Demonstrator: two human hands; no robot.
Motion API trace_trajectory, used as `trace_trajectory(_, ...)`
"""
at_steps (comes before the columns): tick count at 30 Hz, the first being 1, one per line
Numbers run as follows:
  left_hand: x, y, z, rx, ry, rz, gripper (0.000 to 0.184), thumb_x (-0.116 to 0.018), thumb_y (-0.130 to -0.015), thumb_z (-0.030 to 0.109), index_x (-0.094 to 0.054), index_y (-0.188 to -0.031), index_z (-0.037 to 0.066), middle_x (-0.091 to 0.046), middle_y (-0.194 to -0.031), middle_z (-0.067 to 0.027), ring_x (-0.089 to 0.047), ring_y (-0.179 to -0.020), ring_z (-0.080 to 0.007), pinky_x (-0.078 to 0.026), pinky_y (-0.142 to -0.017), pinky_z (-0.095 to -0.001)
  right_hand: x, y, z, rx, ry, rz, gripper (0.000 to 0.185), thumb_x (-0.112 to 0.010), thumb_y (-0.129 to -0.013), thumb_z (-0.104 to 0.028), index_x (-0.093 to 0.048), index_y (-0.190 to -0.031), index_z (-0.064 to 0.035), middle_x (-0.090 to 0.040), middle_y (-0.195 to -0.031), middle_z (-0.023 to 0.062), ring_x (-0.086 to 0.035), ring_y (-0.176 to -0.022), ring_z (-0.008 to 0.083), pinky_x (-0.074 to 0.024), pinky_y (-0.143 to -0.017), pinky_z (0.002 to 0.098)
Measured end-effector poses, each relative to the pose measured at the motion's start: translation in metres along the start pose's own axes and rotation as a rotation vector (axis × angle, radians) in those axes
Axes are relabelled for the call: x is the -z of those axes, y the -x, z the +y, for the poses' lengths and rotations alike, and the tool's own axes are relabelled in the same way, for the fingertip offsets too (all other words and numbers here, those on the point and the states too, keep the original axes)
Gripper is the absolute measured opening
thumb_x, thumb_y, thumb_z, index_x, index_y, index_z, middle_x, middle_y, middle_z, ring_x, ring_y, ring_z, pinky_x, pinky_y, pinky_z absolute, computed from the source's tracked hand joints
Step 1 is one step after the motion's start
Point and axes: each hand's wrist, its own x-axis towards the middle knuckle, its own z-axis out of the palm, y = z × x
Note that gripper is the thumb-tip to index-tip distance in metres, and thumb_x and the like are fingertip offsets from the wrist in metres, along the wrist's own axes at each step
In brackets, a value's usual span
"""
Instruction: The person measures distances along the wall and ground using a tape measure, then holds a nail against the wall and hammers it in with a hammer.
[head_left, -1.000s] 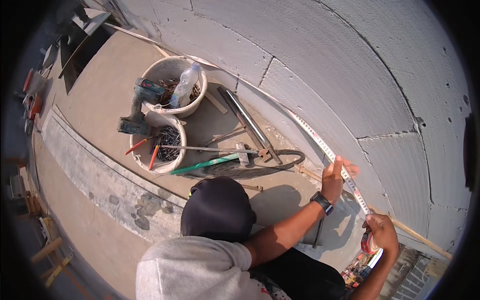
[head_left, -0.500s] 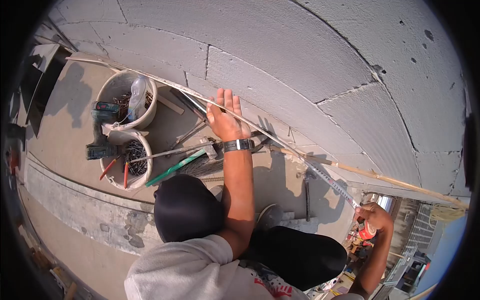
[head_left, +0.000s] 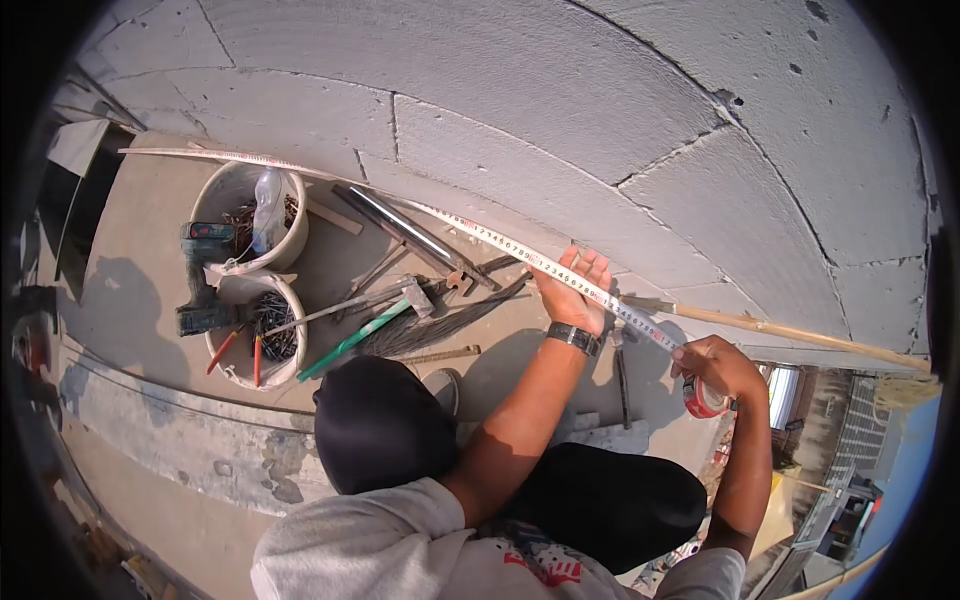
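The white tape blade (head_left: 500,243) of a tape measure runs along the foot of the block wall, numbers facing up. My left hand (head_left: 578,292), with a watch on its wrist, is open, palm up, under the blade, which lies across it. My right hand (head_left: 722,368) is closed on the red and white tape measure case (head_left: 704,398), with its fingers near where the blade comes out. The far end of the blade reaches past the buckets at the upper left.
Two white buckets (head_left: 300,225) hold metal pieces, a bottle and red-handled pliers. A cordless drill (head_left: 203,285) rests against them. Nearby lie a green-handled hammer (head_left: 350,343), metal bars (head_left: 395,225) and dark wires (head_left: 450,325). A wooden stick (head_left: 790,329) lies by the block wall (head_left: 480,70).
My left hand first slid left along the blade, then came back right, closer to my right hand. The blade has turned, so more numbers show. My right hand keeps hold of the case.
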Motion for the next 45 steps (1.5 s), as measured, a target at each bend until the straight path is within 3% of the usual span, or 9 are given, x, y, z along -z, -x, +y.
trace_trajectory(6, 0.021, -0.019, 0.004, -0.1, -0.219, 0.098, 0.069, -0.035, -0.092, 0.063, -0.045, -0.129, 0.005, -0.053, -0.128, -0.0159, -0.059, -0.111, -0.0317, -0.05, -0.083, -0.0409, 0.007, -0.01, 0.011, 0.116, -0.056, -0.089, 0.04, -0.055, -0.093, -0.036, -0.072, -0.081, -0.0016, -0.068, -0.074, 0.0081, -0.06, -0.072, 0.016, -0.0474, -0.072, 0.0301)
trace_trajectory(13, 0.027, 0.057, 0.029, -0.012, -1.541, -0.222, 0.033, -0.053, -0.096, 0.033, -0.055, -0.116, 0.007, -0.066, -0.104, -0.0101, -0.069, -0.085, -0.0248, -0.055, -0.072, -0.0401, 0.015, -0.036, -0.025, 0.301, -0.048, -0.248, 0.047, -0.054, -0.092, -0.043, -0.073, -0.083, -0.001, -0.069, -0.078, 0.0096, -0.061, -0.078, 0.0195, -0.0459, -0.081, 0.0331)
trace_trajectory(17, 0.008, 0.179, 0.118, -0.798, -2.726, -0.871, 0.044, -0.062, -0.089, 0.036, -0.058, -0.124, 0.01, -0.064, -0.113, -0.0116, -0.062, -0.107, -0.025, -0.04, -0.102, -0.0488, 0.015, -0.045, -0.043, 0.435, -0.021, -0.233, 0.048, -0.054, -0.092, -0.044, -0.073, -0.084, -0.0016, -0.069, -0.078, 0.0098, -0.061, -0.079, 0.0204, -0.0444, -0.083, 0.0333)
trace_trajectory(20, 0.042, 0.216, 0.156, -1.282, -2.906, -0.626, 0.064, -0.065, -0.085, 0.041, -0.044, -0.141, 0.018, -0.051, -0.138, -0.0142, -0.038, -0.136, -0.0293, -0.018, -0.112, -0.0591, 0.005, -0.053, -0.043, 0.484, -0.021, -0.299, 0.048, -0.054, -0.092, -0.045, -0.074, -0.083, -0.0026, -0.069, -0.079, 0.0106, -0.061, -0.079, 0.0208, -0.044, -0.082, 0.0323)
trace_trajectory(23, 0.061, 0.23, 0.16, -1.302, -2.891, -0.373, 0.076, -0.065, -0.084, 0.046, -0.038, -0.145, 0.01, -0.047, -0.138, -0.0234, -0.04, -0.134, -0.0358, -0.023, -0.113, -0.0525, -0.015, -0.05, -0.062, 0.481, -0.017, -0.37, 0.046, -0.052, -0.093, -0.043, -0.074, -0.081, -0.0037, -0.067, -0.079, 0.0093, -0.058, -0.081, 0.0194, -0.0422, -0.083, 0.031)
trace_trajectory(28, 0.11, 0.209, 0.206, -0.216, -2.086, 0.137, 0.087, -0.054, -0.087, 0.06, -0.043, -0.131, -0.015, -0.051, -0.13, -0.0317, -0.05, -0.124, -0.0379, -0.037, -0.105, -0.037, -0.045, -0.073, -0.058, 0.468, -0.023, -0.381, 0.048, -0.051, -0.094, -0.045, -0.074, -0.081, -0.0044, -0.066, -0.079, 0.0098, -0.056, -0.078, 0.0187, -0.043, -0.079, 0.0323)
trace_trajectory(34, 0.082, 0.228, 0.183, -0.199, -2.617, 0.292, 0.071, -0.042, -0.094, 0.058, -0.06, -0.112, -0.009, -0.066, -0.102, -0.0272, -0.064, -0.097, -0.0408, -0.049, -0.084, -0.0418, -0.062, -0.083, -0.062, 0.463, -0.089, -0.416, 0.042, -0.054, -0.092, -0.041, -0.074, -0.09, -0.0039, -0.067, -0.083, 0.0139, -0.058, -0.077, 0.0194, -0.0449, -0.077, 0.0347)
trace_trajectory(40, 0.029, 0.238, 0.125, -1.256, -2.245, -0.185, 0.047, -0.065, -0.088, 0.03, -0.056, -0.125, 0.003, -0.065, -0.11, -0.0147, -0.064, -0.096, -0.0351, -0.051, -0.083, -0.0416, -0.083, -0.093, -0.076, 0.408, -0.124, -0.491, 0.046, -0.054, -0.092, -0.043, -0.072, -0.098, -0.0011, -0.067, -0.089, 0.0156, -0.059, -0.084, 0.0191, -0.045, -0.077, 0.0347)
trace_trajectory(45, -0.037, 0.147, 0.085, -1.534, -2.416, -0.541, 0.049, -0.055, -0.093, 0.035, -0.05, -0.134, 0.008, -0.053, -0.132, -0.0161, -0.044, -0.128, -0.0367, -0.031, -0.108, -0.0491, -0.094, -0.091, -0.081, 0.513, -0.115, -0.394, 0.045, -0.054, -0.091, -0.042, -0.07, -0.087, 0.0003, -0.068, -0.096, 0.0231, -0.067, -0.089, 0.0324, -0.0483, -0.08, 0.0412)
